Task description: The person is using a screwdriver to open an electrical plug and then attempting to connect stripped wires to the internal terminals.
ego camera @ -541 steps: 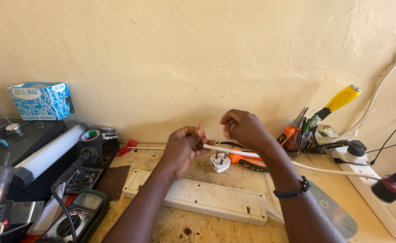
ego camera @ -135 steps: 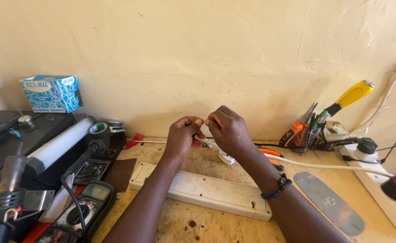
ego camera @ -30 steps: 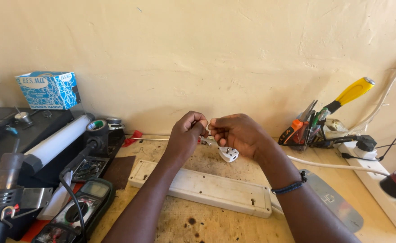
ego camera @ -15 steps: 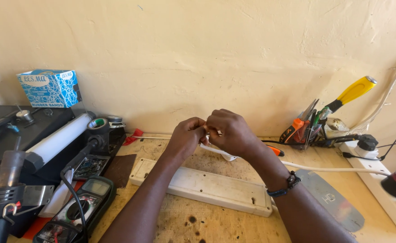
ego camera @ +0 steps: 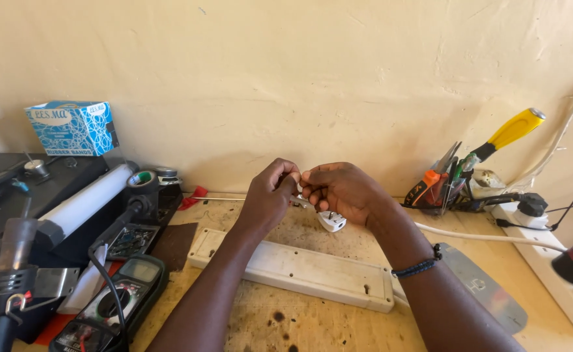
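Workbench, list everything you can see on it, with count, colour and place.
plug: one, white, below the hands, on a white cable
long flat casing: one, white, centre of the bench
multimeter: one, dark green, front left
box: one, blue and white, upper left
tube: one, white, left
tape roll: one, greenish, by the tube's end
heat gun: one, grey, far left
screwdriver: one, yellow handle, standing among hand tools at right
metal plate: one, grey, right
left hand: pinching something small
right hand: fingertips meeting the left
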